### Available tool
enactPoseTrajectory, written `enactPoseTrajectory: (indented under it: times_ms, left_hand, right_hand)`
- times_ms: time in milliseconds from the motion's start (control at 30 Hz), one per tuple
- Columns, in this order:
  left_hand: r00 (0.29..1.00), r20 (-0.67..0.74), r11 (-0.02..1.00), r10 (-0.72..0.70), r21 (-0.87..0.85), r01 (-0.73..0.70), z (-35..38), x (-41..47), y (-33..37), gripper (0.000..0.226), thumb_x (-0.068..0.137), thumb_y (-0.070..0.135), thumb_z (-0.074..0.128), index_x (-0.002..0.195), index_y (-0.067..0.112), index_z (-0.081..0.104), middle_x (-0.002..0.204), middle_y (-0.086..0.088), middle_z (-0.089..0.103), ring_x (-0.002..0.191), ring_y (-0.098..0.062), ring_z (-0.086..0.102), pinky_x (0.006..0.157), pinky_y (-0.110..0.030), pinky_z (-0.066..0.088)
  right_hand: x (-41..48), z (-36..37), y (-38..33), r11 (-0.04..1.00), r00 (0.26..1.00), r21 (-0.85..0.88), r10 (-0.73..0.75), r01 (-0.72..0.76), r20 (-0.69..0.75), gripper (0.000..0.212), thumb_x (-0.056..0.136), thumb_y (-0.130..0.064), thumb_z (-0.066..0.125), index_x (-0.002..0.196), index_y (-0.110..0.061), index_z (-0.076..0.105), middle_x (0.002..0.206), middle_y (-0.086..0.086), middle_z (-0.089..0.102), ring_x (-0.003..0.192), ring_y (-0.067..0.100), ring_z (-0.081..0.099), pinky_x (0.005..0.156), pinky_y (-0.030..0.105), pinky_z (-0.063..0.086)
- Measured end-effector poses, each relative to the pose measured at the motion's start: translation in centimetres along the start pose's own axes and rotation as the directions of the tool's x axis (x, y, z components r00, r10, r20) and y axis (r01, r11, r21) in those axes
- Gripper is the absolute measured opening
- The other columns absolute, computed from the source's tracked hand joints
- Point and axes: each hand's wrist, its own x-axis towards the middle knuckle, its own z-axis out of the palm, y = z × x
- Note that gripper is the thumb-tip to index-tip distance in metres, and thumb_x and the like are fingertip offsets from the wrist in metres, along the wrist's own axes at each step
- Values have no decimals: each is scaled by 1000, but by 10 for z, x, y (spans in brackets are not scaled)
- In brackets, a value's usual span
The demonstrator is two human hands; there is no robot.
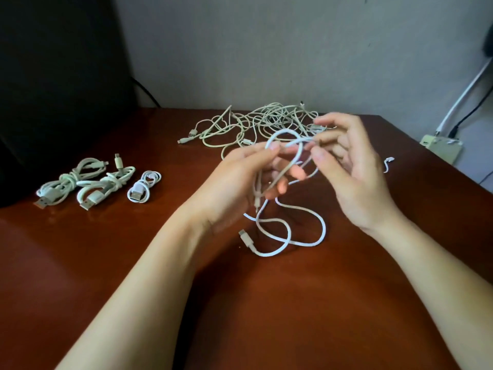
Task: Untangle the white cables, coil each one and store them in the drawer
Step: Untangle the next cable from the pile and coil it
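Two bare hands work a loop of thin white charging cable [324,232] above a reddish-brown wooden table [106,263].
The left hand [240,177] pinches the loop between thumb and finger; the right hand [349,166], just beside it, nips the same cable in curled fingertips. Below the grip, slack and a plug [244,236] lie on the wood. Beyond it sits a tangled heap of pale cables [266,121]; well left, three coiled white bundles [88,180].

Head view, close, angled down at table [80,263] — forward-facing.
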Motion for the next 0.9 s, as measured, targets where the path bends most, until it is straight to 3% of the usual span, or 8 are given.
enactPoseTrajectory:
  times_ms: [100, 200, 333, 467, 533, 667, 800, 900]
  left_hand:
    - [1000, -25, 991, 7, -133, -10, -5, 0, 5, 24, 94, 18, 42, 99, 3, 59, 76, -11, 69, 55, -14, 56, 51, -18, 45]
    - [1000, -8, 997, -21, -80, 21, -5, -3, 4, 25, 98, 17, 40, 96, 7, 63, 81, -9, 71, 60, -13, 63, 58, -21, 55]
    - [999, 20, 999, -27, -37, 28, -4, -3, 1, 24, 93, 20, 44, 96, 8, 66, 82, -9, 72, 66, -13, 68, 69, -29, 59]
    - [989, 104, 993, -104, 68, 97, -4, -6, -1, 24, 94, 22, 43, 98, 10, 64, 86, -7, 73, 71, -16, 69, 67, -30, 60]
    - [971, 177, 981, -161, 134, 139, -3, -8, -1, 26, 88, 27, 46, 102, 13, 63, 92, -7, 73, 76, -17, 68, 66, -28, 58]
    - [924, 290, 965, -248, 159, 209, -6, -11, 1, 27, 95, 25, 48, 115, 12, 61, 103, -10, 71, 81, -16, 66, 70, -27, 56]
    - [949, 200, 967, -243, 122, 221, -4, -10, 0, 26, 97, 21, 43, 115, 16, 61, 95, -10, 72, 79, -20, 70, 73, -31, 59]
    - [972, 124, 976, -200, 115, 186, -4, -8, -3, 23, 100, 20, 41, 110, 17, 62, 85, -9, 73, 75, -21, 72, 71, -31, 60]
  right_hand:
    - [1, 2, 5, 988, 989, 118, 88, -103, 122, 20, 93, -30, 47, 112, -27, 50, 103, -10, 63, 100, 0, 58, 92, 17, 40]
    - [-2, 9, 7, 989, 976, 81, 104, -121, 193, 21, 96, -21, 40, 107, -21, 58, 96, -13, 64, 96, -5, 55, 89, 14, 38]
    - [0, 10, 5, 989, 991, 83, 112, -118, 73, 23, 97, -23, 40, 89, -20, 61, 70, 3, 57, 68, 3, 51, 69, 19, 43]
    - [1, 6, 1, 996, 997, 52, 74, -72, -36, 23, 97, -23, 43, 94, -33, 64, 52, -10, 47, 50, 2, 41, 54, 15, 37]
    - [1, 4, -1, 999, 997, 14, 49, -48, -64, 22, 97, -19, 45, 98, -28, 65, 50, -19, 49, 49, -1, 42, 54, 10, 33]
    - [1, 2, -5, 998, 995, -57, -11, 5, -97, 20, 96, -12, 51, 108, -22, 62, 68, -37, 60, 65, -13, 55, 66, 3, 37]
    - [1, 2, -7, 999, 996, -34, -20, 18, -81, 20, 96, -7, 51, 106, -19, 62, 58, -33, 55, 58, -11, 53, 61, 4, 36]
    - [0, 3, -7, 1000, 998, -14, 10, -11, -66, 18, 96, -17, 50, 90, -23, 67, 51, -23, 51, 50, -2, 43, 56, 9, 31]
